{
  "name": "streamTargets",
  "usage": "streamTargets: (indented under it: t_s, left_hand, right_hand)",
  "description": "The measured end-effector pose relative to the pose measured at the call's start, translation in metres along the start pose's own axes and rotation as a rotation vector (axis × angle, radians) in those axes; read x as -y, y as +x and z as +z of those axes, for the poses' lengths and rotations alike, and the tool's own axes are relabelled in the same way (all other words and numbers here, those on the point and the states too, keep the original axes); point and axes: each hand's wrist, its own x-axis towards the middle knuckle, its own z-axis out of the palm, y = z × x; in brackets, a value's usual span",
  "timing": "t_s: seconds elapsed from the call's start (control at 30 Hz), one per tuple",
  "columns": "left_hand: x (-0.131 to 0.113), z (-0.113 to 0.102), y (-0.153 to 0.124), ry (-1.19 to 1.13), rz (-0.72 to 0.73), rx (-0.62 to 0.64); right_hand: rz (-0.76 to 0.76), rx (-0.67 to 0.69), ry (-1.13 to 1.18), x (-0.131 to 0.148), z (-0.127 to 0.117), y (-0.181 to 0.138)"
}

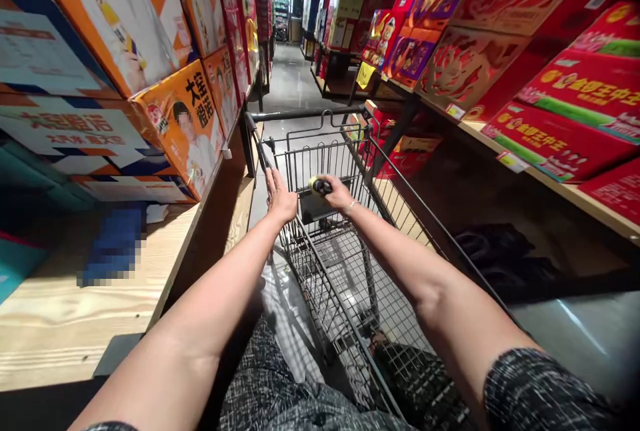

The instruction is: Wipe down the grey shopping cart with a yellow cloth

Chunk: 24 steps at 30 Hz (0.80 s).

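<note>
Fingers (271,181) of the left hand (283,205) lie extended against the shopping cart's edge (313,209), whether gripping I cannot tell; the right hand (341,195) grasps a small yellow-and-black object (321,185) above the cart. It mostly fills the gap between a left shelf (120,314) of orange cartons (185,127) and red boxes (565,134), a dark crumpled heap (500,251) below

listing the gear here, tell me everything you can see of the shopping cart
The shopping cart is a dark wire-grid basket, metal by its look, with a black handle across the far end and a dark panel below it. It stands upright on the grey floor. The left hand appears to rest on its left rim.
</note>
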Motion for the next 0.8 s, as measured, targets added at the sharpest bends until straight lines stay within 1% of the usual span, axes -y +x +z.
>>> streamTargets:
  t_s: [0.07, 0.13, 0.2, 0.23, 0.27, 0.33, 0.47, 0.5, 0.57, 0.63, 0.67, 0.73, 0.8]
  left_hand:
    - [-0.003, -0.008, -0.003, 0.100, 0.013, 0.033]
    - [-0.007, -0.015, -0.005, 0.184, 0.027, 0.066]
    - [-0.008, -0.018, -0.005, 0.221, 0.048, 0.080]
    - [-0.008, -0.019, -0.005, 0.221, 0.058, 0.078]
    - [-0.007, -0.018, -0.005, 0.212, 0.065, 0.072]
    - [-0.003, -0.016, -0.003, 0.190, 0.075, 0.061]
    - [0.008, -0.010, 0.000, 0.149, 0.122, 0.031]
    - [0.011, -0.008, 0.001, 0.139, 0.137, 0.020]
    - [0.014, -0.006, 0.002, 0.122, 0.158, -0.001]
    - [0.016, -0.005, 0.001, 0.119, 0.161, -0.013]
    - [0.016, -0.005, 0.001, 0.121, 0.157, -0.017]
    - [0.016, -0.005, 0.000, 0.131, 0.144, -0.015]
    - [0.015, -0.006, -0.001, 0.144, 0.125, -0.009]
  right_hand:
    - [-0.133, 0.002, -0.073, 0.021, 0.001, 0.034]
    - [-0.335, 0.000, -0.242, 0.040, 0.004, 0.063]
    - [-0.471, -0.011, -0.398, 0.046, 0.011, 0.080]
    - [-0.491, -0.012, -0.451, 0.042, 0.016, 0.082]
    - [-0.490, 0.001, -0.497, 0.035, 0.022, 0.080]
    - [-0.453, 0.068, -0.582, 0.008, 0.035, 0.063]
    - [-0.339, 0.293, -0.675, -0.066, 0.056, -0.005]
    - [-0.323, 0.375, -0.679, -0.083, 0.059, -0.022]
    - [-0.307, 0.451, -0.665, -0.109, 0.059, -0.047]
    - [-0.310, 0.480, -0.605, -0.120, 0.054, -0.054]
    - [-0.318, 0.479, -0.568, -0.119, 0.049, -0.050]
    - [-0.340, 0.451, -0.514, -0.107, 0.034, -0.028]
    - [-0.365, 0.381, -0.505, -0.084, 0.013, 0.007]
